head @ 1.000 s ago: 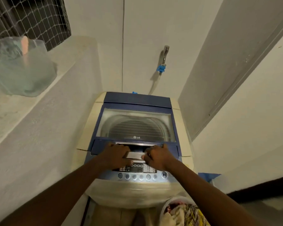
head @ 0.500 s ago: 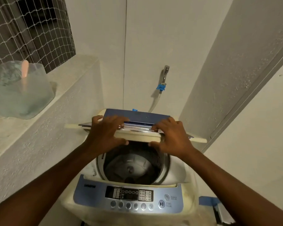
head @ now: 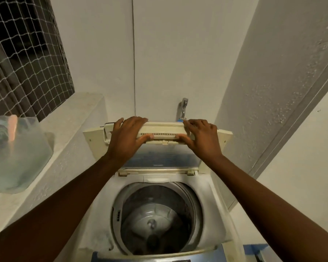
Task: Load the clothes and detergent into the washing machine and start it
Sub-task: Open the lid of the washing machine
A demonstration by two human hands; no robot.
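Observation:
A cream and blue top-loading washing machine (head: 212, 191) stands below me with its folding lid (head: 163, 131) raised upright at the back. My left hand (head: 127, 137) grips the lid's top edge on the left, thumb underneath. My right hand (head: 199, 136) grips the same edge on the right. The steel drum (head: 151, 222) lies exposed, and I see no clothes inside. Only a strip of the blue control panel (head: 140, 259) shows at the bottom edge. No clothes or detergent are in view.
A translucent plastic container (head: 15, 156) with a pink item inside sits on the concrete ledge (head: 68, 127) at the left. A netted window (head: 23, 53) is above it. A tap with a blue fitting (head: 183, 108) sticks out of the wall behind the lid.
Both hands lifted the lid from flat on the machine, folded it and swung it up to vertical at the back. The drum came into view.

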